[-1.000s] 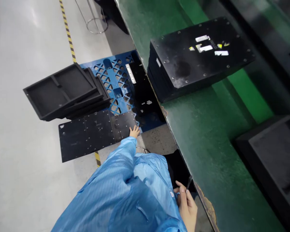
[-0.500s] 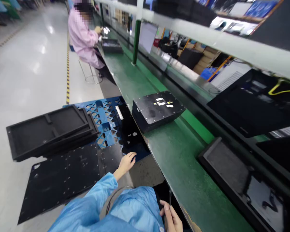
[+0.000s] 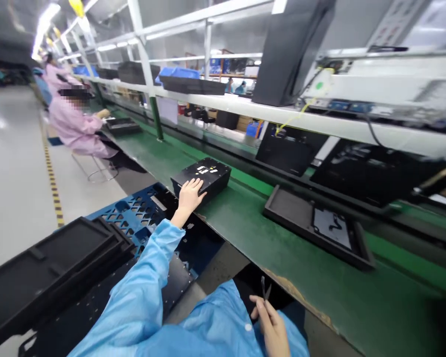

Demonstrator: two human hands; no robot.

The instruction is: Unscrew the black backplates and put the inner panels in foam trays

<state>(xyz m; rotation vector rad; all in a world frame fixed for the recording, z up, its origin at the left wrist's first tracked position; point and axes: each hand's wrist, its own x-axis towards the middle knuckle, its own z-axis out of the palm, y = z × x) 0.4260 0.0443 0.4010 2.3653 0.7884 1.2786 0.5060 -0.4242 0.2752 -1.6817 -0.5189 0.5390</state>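
Observation:
My left hand (image 3: 191, 194) reaches over the near edge of a black box (image 3: 217, 172), its fingers stretched flat and seeming to rest on the top. The box lies on the green bench and has small screws and several white and yellow stickers on its lid. Low in front of my body, my right hand (image 3: 269, 320) is closed on a thin dark two-pronged tool (image 3: 265, 288), its points sticking up past the fingers. The tool's exact kind is hard to make out.
A black foam tray (image 3: 288, 206) with a grey sheet sits on the green bench (image 3: 241, 233). Black trays (image 3: 55, 267) are stacked at the left, beside a blue pallet (image 3: 124, 208). Dark panels (image 3: 367, 171) lean behind the bench. A co-worker in pink (image 3: 74, 121) sits farther along.
My left hand has risen from beside the bench onto the black box. The view has tilted up and turned right. My right hand still holds the dark tool.

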